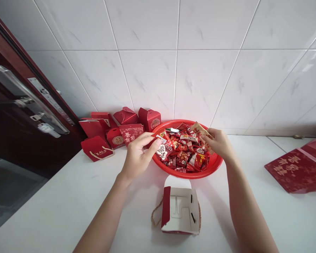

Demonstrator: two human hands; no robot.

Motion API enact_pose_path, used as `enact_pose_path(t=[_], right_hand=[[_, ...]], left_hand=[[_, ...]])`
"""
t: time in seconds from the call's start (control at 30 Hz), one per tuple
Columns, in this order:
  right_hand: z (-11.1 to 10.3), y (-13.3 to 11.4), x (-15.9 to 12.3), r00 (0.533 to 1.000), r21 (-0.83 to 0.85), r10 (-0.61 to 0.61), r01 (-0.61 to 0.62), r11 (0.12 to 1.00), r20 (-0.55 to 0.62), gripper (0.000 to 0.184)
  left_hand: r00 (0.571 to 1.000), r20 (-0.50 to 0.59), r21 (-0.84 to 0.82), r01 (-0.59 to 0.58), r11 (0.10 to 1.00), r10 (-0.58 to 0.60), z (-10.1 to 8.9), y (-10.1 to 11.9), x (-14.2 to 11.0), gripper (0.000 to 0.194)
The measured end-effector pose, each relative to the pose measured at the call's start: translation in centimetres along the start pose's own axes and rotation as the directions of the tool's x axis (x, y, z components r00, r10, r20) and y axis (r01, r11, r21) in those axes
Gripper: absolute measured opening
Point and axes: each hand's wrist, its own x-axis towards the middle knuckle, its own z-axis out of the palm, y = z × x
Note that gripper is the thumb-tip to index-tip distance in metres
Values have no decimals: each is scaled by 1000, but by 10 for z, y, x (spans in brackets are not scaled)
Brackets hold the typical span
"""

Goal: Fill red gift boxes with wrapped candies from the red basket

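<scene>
A red plastic basket [218, 164] heaped with wrapped candies [183, 158] stands in front of me. Over its left rim, my left hand [140, 151] pinches a small candy packet [161, 139] with white and red on its wrapper. At the right rim, my right hand [219, 142] is closed on a tan-gold packet [200, 129]. Nearer to me, below the basket, sits a small red gift box [166, 207] with its white inside showing. Its flaps are up, a rope handle hangs at its side, and nothing lies in it.
Several red gift boxes [149, 119] stand at the back left by the tiled wall [147, 80]. A red gift bag [296, 170] lies at the right on the white table [76, 196]. A dark door with a metal handle [28, 100] is at the left.
</scene>
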Motion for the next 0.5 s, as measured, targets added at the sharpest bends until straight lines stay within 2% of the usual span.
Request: enact_pose_path(t=[0.1, 0.17, 0.23, 0.3, 0.37, 0.43, 0.5], right_hand=[[4, 13, 9, 991, -176, 76, -94, 980, -108, 11], [8, 16, 11, 986, -201, 75, -105, 974, -152, 21], [9, 14, 10, 988, -157, 35, -59, 986, -150, 24], [9, 7, 6, 998, -10, -31, 30, 999, -55, 23], [9, -4, -1, 984, 217, -140, 113, 970, 111, 27], [13, -16, -9, 929, 400, -261, 141, 906, 264, 37], [20, -27, -16, 872, 498, -343, 137, 856, 350, 42]], left_hand=[[996, 23, -66, 84, 994, -83, 1, -1, 1, 30], [989, 47, -110, 141, 984, -137, 1, -2, 2, 31], [980, 72, -155, 195, 968, -186, 2, -3, 2, 31], [966, 101, -208, 253, 945, -236, 3, -6, 2, 32], [949, 131, -266, 312, 912, -286, 5, -9, 2, 35], [935, 149, -320, 354, 879, -322, 8, -12, 1, 38], [926, 153, -365, 379, 851, -346, 12, -14, 1, 39]])
